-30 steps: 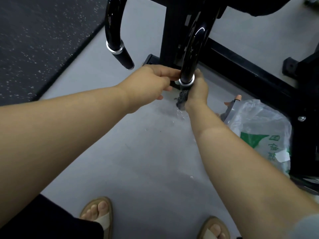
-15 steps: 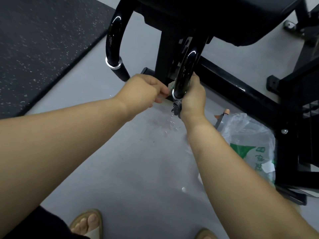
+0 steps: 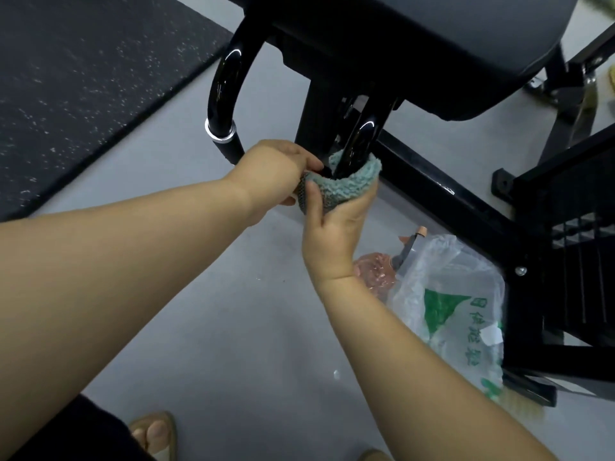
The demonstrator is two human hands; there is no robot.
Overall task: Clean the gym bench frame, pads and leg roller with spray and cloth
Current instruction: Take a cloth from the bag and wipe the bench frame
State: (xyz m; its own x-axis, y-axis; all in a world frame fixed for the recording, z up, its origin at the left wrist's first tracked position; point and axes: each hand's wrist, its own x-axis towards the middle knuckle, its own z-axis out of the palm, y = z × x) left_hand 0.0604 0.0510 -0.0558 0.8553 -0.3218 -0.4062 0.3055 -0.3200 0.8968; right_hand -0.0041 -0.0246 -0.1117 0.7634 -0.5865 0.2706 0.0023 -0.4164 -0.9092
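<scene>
Cloth (image 3: 346,183): a second before, only a dark mesh scrap had hung below the right fist; it then sat as a teal cuff round the lower end of the curved black bar (image 3: 361,134), covering the chrome ring there.
Right hand (image 3: 336,227): it went from a fist closed round the bar to cupping the cloth from 6 o'clock, thumb laid across its face.
Left hand (image 3: 269,174): its fingertips left the bar and pinched the cloth's 9 o'clock edge.
View: the camera tipped up; the bench pad (image 3: 432,44) filled 12 to 2 o'clock, a pink crumpled thing (image 3: 374,269) appeared at 9 o'clock of the plastic bag (image 3: 449,294), and the sandalled foot (image 3: 156,434) slid towards 6 o'clock.
</scene>
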